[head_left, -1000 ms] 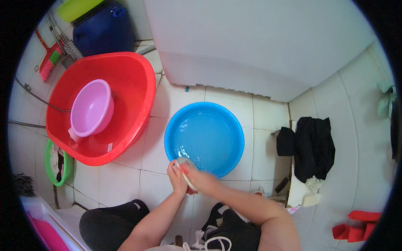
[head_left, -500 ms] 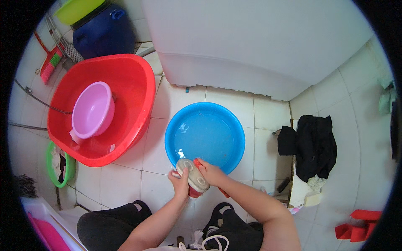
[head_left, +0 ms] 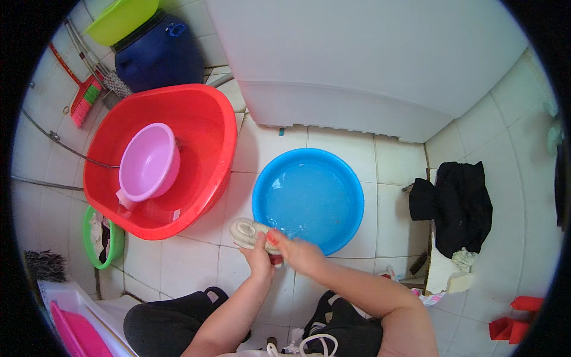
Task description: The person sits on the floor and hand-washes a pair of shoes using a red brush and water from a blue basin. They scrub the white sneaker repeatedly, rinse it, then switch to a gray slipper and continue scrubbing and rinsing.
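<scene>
A shoe (head_left: pixel 242 231) with a pale sole and some red on its underside is tilted sole up at the near left rim of the blue basin (head_left: pixel 259 223). My left hand (head_left: pixel 259 259) grips the shoe from below, its fingers wrapped round it. Blurred by motion, my right hand (head_left: pixel 302 254) is closed against the sole, round a red brush (head_left: pixel 272 238) that is mostly hidden by the fingers. Shallow water (head_left: pixel 309 202) with a few bubbles lies in the basin on the tiled floor.
A big red tub (head_left: pixel 208 137) at left holds a pink basin (head_left: pixel 146 163). A green basket (head_left: pixel 116 244) with cloth stands beside it. Behind is a blue barrel (head_left: pixel 157 56); a white appliance (head_left: pixel 357 65) fills the far side. Black clothing (head_left: pixel 458 205) lies on a ledge at right.
The shoe has turned to point more leftward, and my right hand has moved along its sole. The whole view has shifted slightly, so surroundings sit farther right.
</scene>
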Available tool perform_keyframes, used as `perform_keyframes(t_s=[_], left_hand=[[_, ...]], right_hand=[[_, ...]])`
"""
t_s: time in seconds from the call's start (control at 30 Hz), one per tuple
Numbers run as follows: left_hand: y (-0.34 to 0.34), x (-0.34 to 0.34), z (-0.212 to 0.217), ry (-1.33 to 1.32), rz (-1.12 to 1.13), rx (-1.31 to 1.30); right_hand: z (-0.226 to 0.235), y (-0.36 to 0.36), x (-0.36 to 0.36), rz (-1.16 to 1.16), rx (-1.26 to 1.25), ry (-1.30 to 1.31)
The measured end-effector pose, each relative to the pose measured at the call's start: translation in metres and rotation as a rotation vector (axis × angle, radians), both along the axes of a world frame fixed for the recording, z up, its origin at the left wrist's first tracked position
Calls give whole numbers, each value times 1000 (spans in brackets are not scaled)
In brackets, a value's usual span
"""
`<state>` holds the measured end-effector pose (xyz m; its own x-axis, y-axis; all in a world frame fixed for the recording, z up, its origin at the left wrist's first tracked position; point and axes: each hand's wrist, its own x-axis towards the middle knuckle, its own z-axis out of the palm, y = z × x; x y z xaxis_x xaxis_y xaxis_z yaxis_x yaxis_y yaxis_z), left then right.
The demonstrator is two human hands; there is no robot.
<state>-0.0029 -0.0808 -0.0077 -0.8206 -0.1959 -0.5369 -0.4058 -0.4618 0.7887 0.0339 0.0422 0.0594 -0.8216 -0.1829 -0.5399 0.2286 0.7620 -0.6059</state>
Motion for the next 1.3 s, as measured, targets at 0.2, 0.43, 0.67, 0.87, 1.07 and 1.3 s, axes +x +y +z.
perform_keyframes(t_s=[0.2,0.43,0.67,0.87,1.07,1.3], left_hand=[[5,-7,-10,-102,85,128],[6,-9,-11,-87,29,131],[12,-21,-6,23,-208,64],[17,-37,-15,27,-259,17],[21,-64,-27,129,-187,-79],[37,-58,-21,144,-138,-203]], right_hand=[[-8,4,-15,-49,-21,46],[-7,8,-16,-162,-8,137],[-60,50,-29,-257,-4,29],[-148,106,-52,-566,323,87],[-133,58,-22,-423,-172,453],[-54,27,-15,-336,-262,264]])
